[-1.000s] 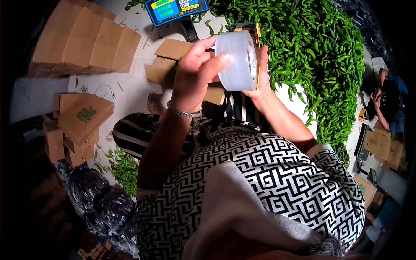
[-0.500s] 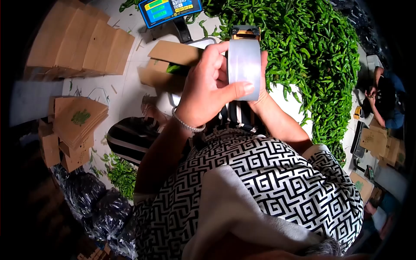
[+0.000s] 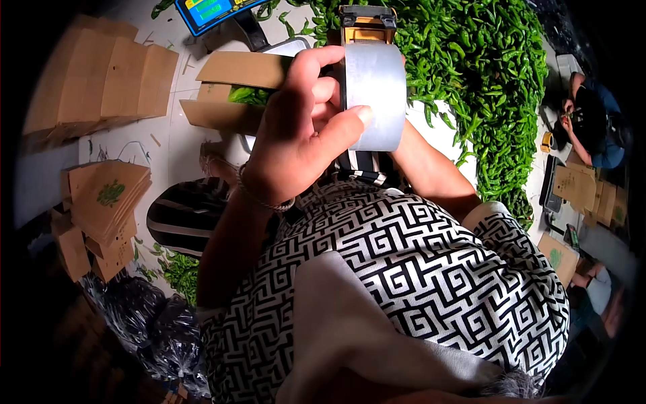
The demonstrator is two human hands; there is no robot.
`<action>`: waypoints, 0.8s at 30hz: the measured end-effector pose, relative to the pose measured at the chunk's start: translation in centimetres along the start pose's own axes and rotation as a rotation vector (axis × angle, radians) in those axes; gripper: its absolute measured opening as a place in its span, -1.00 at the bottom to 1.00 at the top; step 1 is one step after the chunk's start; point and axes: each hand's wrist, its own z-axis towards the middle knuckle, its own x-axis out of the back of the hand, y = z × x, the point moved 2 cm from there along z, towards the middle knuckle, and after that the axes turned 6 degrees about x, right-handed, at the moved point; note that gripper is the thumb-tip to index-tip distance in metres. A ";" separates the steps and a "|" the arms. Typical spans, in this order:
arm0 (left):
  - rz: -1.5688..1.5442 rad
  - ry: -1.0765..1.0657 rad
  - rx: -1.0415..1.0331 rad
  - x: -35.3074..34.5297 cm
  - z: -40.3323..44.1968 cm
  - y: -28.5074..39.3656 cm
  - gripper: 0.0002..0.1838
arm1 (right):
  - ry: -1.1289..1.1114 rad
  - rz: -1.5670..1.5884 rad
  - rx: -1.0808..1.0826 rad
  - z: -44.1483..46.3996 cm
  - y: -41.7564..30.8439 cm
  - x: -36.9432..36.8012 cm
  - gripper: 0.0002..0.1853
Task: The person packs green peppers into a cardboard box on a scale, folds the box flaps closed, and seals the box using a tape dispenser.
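Observation:
A wide roll of pale tape [image 3: 375, 97] sits in an orange and black tape dispenser [image 3: 367, 25], held up in front of my body. My left hand [image 3: 303, 124], with a braided bracelet at its wrist, has its thumb on the roll's outer face and its curled fingers at the left edge. Behind the roll, my right hand [image 3: 406, 140] supports the dispenser from the right; most of its fingers are hidden. Just left of my left hand is an open cardboard box [image 3: 225, 114] with green peppers [image 3: 247, 95] inside.
A large heap of green peppers [image 3: 488, 87] spreads ahead and right. A blue scale display [image 3: 212, 12] stands at the upper left. Stacked cartons [image 3: 108, 74], flat cardboard [image 3: 111, 195] and dark plastic bags [image 3: 151, 323] lie left. At the right, a co-worker [image 3: 599, 118] sits near more boxes.
The roll has turned so its outer face is towards me, hiding more of my right hand. My left thumb still rests on it. The box, scale and cartons have shifted left in view.

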 end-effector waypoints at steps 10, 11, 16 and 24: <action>0.052 0.056 -0.013 -0.7 0.0 -0.1 -0.30 | -0.198 -0.027 -0.066 -0.6 0.5 -1.0 0.14; 0.041 0.052 -0.019 -0.7 0.0 -0.3 -0.30 | -0.193 -0.090 -0.037 -0.6 0.6 -0.8 0.14; -0.067 0.054 0.076 -0.3 -0.1 -0.7 -0.35 | -0.028 -0.115 0.048 -0.6 -0.4 1.0 0.10; -0.128 0.050 0.169 -0.3 -0.6 -1.0 -0.34 | -0.413 0.105 -0.075 -0.9 -0.6 -0.1 0.10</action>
